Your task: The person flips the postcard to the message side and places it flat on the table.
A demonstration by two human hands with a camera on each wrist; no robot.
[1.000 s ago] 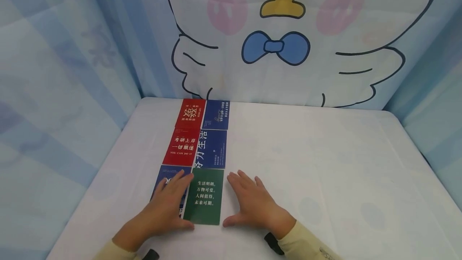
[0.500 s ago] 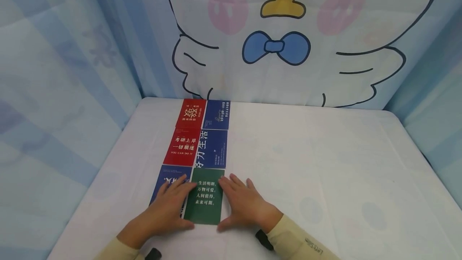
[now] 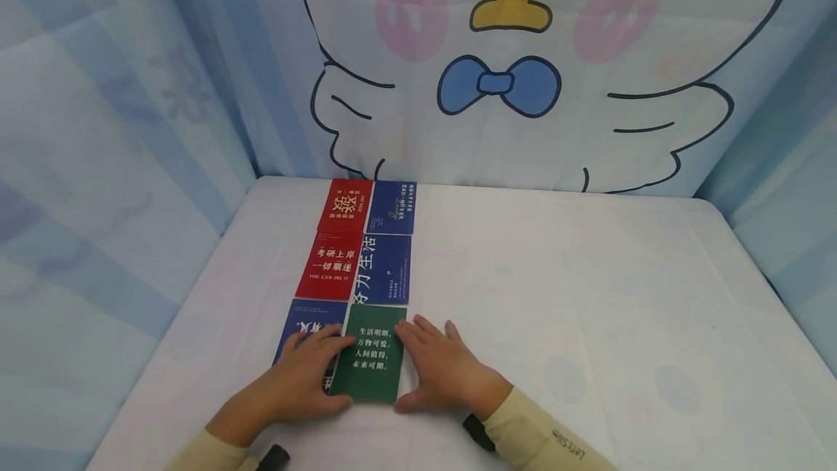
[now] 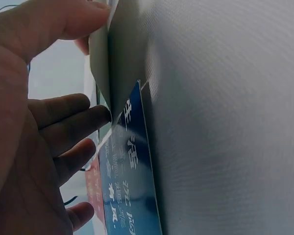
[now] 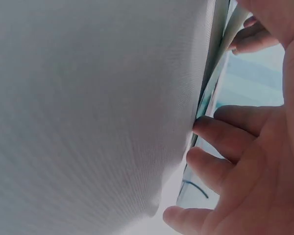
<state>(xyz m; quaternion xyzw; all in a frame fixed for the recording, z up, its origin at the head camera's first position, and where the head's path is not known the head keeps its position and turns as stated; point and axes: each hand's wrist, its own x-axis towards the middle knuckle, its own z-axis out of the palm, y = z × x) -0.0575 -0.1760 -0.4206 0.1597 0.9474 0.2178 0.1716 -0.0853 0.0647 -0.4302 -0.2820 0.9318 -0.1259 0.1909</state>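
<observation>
Pinching the green card (image 3: 371, 384) toward the worktop's (image 3: 556, 282) left edge, left hand (image 3: 301, 380) and right hand (image 3: 447, 369) could buckle it by squeezing unevenly

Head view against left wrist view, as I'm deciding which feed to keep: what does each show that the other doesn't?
Only the head view shows the blue bow-tie print, the right sleeve and the green card's printed lines.

Only the left wrist view shows the palm side of the left hand, a pale underside that looks like the green card's, and lettering on the lower-left blue card that the hand covers from above.

Both share the left hand, that blue card and the white tabletop.
</observation>
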